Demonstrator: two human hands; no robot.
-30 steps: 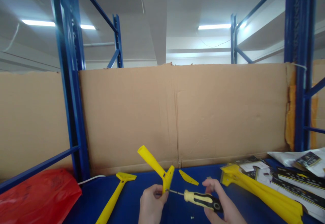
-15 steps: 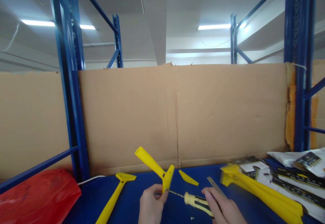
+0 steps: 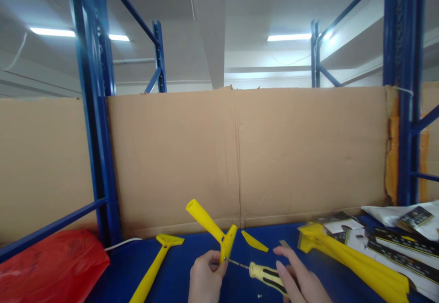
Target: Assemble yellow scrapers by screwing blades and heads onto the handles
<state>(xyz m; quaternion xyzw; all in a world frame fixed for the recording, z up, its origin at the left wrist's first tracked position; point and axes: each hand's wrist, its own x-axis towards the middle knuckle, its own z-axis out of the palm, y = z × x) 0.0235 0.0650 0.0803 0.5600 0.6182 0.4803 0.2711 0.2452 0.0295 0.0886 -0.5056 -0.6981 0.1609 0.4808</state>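
Observation:
Low in the middle, my left hand [image 3: 206, 275] pinches the head of a yellow scraper [image 3: 207, 223], whose hollow handle points up and to the left. My right hand [image 3: 302, 278] holds a screwdriver [image 3: 267, 275] with a cream and black handle, its index finger lifted off. The screwdriver's tip meets the scraper head beside my left fingertips; a screw there is too small to make out. A loose yellow plate [image 3: 254, 241] lies just beyond the screwdriver. Under its handle, a small screw [image 3: 259, 296] rests on the blue surface. Behind my right fingers a metal blade [image 3: 284, 244] is mostly hidden.
Another yellow scraper [image 3: 154, 266] lies to the left, near a red plastic bag [image 3: 51, 266]. Stacked yellow scrapers [image 3: 356, 259] and black-and-white packaging [image 3: 401, 248] cover the right side. A cardboard panel [image 3: 240, 156] stands behind, between blue rack posts [image 3: 99, 156].
The scraper and my left hand have shifted slightly right. My right index finger has lifted and spread from the screwdriver handle, covering more of the blade.

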